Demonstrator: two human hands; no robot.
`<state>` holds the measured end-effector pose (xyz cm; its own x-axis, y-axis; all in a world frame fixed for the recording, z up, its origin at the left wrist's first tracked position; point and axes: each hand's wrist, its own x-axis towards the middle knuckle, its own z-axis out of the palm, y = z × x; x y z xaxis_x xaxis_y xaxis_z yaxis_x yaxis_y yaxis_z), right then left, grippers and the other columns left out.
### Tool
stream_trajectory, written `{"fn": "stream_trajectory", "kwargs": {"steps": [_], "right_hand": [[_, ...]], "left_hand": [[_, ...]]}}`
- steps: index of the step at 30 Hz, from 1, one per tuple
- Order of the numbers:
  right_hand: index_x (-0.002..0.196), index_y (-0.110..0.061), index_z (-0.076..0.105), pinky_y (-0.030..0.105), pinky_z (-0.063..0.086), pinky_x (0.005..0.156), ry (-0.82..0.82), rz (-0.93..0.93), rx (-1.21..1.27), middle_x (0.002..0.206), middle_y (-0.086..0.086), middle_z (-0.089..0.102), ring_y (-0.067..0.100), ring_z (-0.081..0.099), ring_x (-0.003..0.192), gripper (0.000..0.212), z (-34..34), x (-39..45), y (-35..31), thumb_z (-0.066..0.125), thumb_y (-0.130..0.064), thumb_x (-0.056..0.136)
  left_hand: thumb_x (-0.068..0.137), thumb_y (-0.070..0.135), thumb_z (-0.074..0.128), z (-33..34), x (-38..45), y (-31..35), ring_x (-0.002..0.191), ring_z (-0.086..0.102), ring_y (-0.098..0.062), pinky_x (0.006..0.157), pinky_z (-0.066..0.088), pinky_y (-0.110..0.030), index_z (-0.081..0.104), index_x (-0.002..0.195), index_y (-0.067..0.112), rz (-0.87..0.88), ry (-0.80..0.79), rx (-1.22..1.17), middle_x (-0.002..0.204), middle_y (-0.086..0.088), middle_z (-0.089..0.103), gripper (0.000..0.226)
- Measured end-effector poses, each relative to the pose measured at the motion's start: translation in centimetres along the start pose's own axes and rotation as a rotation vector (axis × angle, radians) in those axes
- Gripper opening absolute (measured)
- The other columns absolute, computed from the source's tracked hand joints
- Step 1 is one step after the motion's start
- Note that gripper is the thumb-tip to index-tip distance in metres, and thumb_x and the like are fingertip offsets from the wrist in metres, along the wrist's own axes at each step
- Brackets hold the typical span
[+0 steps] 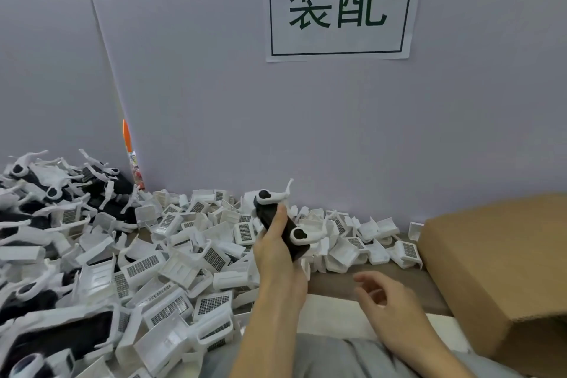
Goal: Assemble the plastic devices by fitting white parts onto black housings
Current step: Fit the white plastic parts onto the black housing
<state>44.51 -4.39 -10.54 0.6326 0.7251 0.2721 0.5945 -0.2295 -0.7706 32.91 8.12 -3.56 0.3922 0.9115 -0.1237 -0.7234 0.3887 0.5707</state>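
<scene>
My left hand (277, 250) grips black housings (283, 225) raised above the table, with the thumb lying up along the dark body. Two white lever parts sit on them: one at the top (271, 196) and one lower on the right (303, 236). My right hand (389, 301) hovers lower right over the table, fingers loosely curled, holding nothing. A big heap of loose white grated parts (171, 258) covers the table to the left and behind my hands.
A pile of black-and-white assembled devices (58, 190) lies at the far left. A brown cardboard box (503, 270) stands at the right. A grey partition wall with a printed paper sign (340, 3) closes the back. Bare tabletop (337, 282) shows beneath my right hand.
</scene>
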Motion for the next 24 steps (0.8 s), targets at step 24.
{"fn": "stream_trajectory", "kwargs": {"steps": [24], "right_hand": [[0.075,-0.029,0.053,0.02,0.044,0.055,-0.23,-0.134,-0.283,0.071,-0.009,0.06,0.004,0.055,0.061,0.02,4.5,4.9,-4.3,0.071,-0.035,0.081]], "left_hand": [[0.088,0.034,0.075,-1.2,1.4,-2.3,0.085,0.072,-0.014,0.068,0.051,-0.027,0.061,0.102,0.025,0.128,0.099,0.211,0.094,0.002,0.073,0.021]]}}
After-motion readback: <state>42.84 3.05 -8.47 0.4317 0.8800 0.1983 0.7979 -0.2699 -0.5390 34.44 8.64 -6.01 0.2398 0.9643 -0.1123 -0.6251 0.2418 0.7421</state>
